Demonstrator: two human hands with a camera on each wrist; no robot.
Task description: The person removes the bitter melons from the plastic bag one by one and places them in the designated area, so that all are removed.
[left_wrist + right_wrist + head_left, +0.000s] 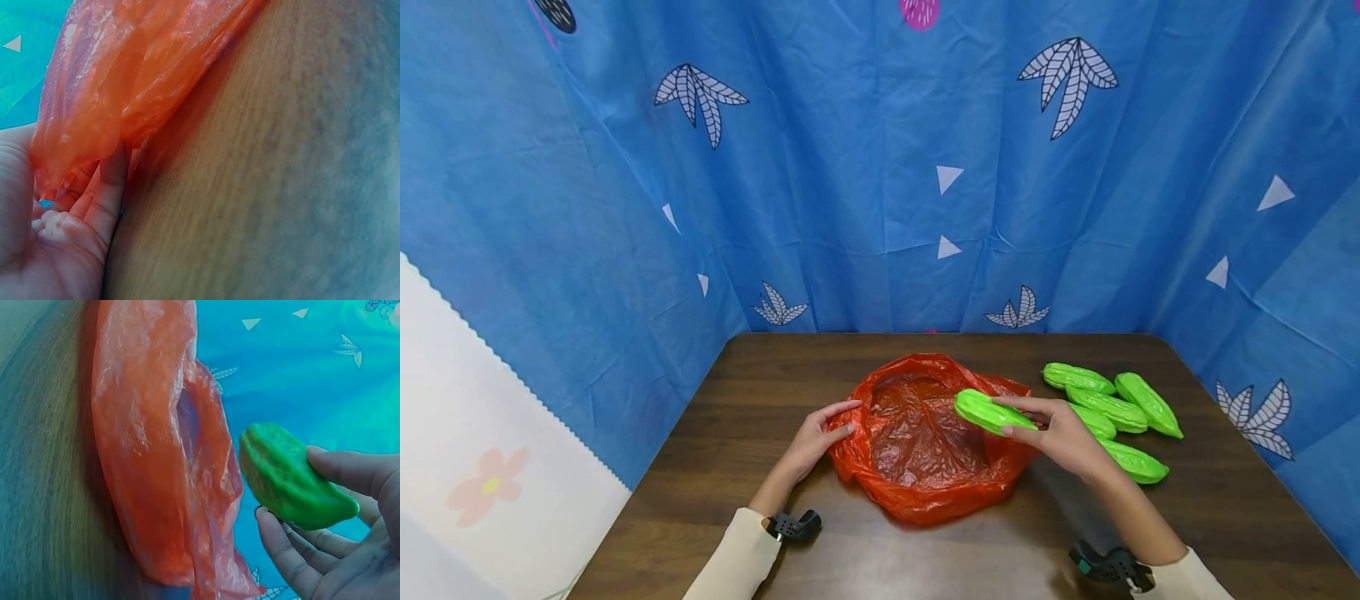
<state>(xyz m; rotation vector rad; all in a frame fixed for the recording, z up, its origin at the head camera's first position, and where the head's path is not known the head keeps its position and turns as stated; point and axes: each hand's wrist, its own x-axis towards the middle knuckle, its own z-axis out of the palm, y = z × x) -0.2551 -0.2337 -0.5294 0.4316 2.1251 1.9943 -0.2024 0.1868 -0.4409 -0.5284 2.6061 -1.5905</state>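
Observation:
A red plastic bag (917,508) lies on the table with its mouth spread open and facing up. My left hand (812,435) holds the bag's left rim between thumb and fingers; in the left wrist view the orange-red film (125,81) hides part of those fingers. Over the right side of the mouth, my right hand (1060,433) grips a bright green bitter melon (985,410). The right wrist view shows this bitter melon (290,478) pinched between thumb and fingertips, apart from the bag (144,456).
Several more green bitter melons (1108,407) lie in a loose pile on the table's right side, beyond my right forearm. The brown wooden table (760,375) ends at a blue patterned curtain (850,167) at the back and sides. Each wrist wears a black camera band (793,525).

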